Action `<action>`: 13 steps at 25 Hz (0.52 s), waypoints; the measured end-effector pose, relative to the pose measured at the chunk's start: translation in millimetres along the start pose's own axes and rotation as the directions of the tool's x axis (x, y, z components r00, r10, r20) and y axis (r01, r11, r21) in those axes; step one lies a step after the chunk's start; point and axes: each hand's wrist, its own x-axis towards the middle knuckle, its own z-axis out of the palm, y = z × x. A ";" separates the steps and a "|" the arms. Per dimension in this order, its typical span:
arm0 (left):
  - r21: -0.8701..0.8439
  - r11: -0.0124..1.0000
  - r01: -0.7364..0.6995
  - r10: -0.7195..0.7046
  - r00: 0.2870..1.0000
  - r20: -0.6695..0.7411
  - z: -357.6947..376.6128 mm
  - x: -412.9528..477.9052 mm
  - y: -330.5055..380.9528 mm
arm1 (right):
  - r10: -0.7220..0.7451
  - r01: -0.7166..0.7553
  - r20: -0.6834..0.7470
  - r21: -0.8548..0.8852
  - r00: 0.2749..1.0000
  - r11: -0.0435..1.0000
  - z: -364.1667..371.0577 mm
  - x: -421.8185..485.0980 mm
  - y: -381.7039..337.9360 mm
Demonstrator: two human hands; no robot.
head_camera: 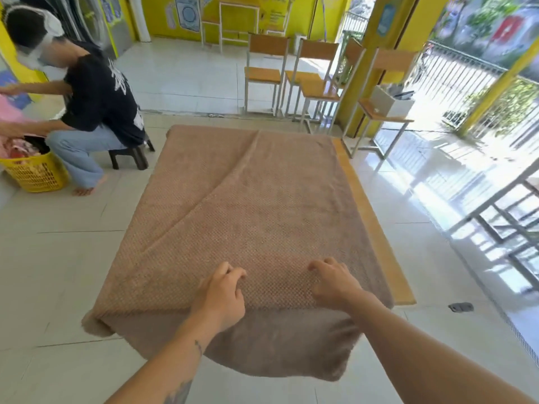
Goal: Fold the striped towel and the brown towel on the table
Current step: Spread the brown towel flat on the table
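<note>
- The brown towel (262, 205) lies spread open across the worktop (376, 237) and covers nearly all of it. Only a strip of the yellow wooden top shows along the right side.
- The near end of the towel hangs over the worktop's near edge, down toward the tiled floor (58, 272). Its left edge also droops off the side.
- A long diagonal ridge runs through the cloth, from the middle of the far end down to the near left.
- Both hands sit on the towel just inside the near edge, side by side and apart from each other.
- The left hand (221, 293) rests knuckles up, fingers curled, with the fingertips dug into the cloth.
- The right hand (335, 282) lies the same way, fingers bent and tips pressing on the towel.
- I cannot tell whether either hand has a fold of cloth pinched or only presses on it.
- At the far left another person (96, 103) in a dark shirt sits on a low stool (131, 157), reaching over a yellow laundry basket (35, 176) full of clothes.
- Wooden chairs with white frames (264, 74) stand in a row beyond the worktop.
- A white box (390, 103) sits on a small table to the right of the chairs.
- A small dark object (460, 307) lies on the floor to the right of the worktop's near corner.
</note>
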 end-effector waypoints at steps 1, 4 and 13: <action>0.003 1.000 0.001 -0.001 1.000 0.021 13.6 2.4 17.2 | -0.003 0.003 0.009 -0.017 1.000 1.000 -1.6 -2.3 24.2; 0.040 0.999 0.037 -0.040 0.997 0.061 53.3 8.1 69.5 | -0.090 0.091 0.020 -0.074 0.996 0.993 -2.3 -5.3 86.4; 0.204 0.962 0.182 -0.178 0.983 -0.034 119.1 2.4 160.8 | -0.364 0.323 -0.175 -0.224 0.915 0.919 0.9 -15.9 200.3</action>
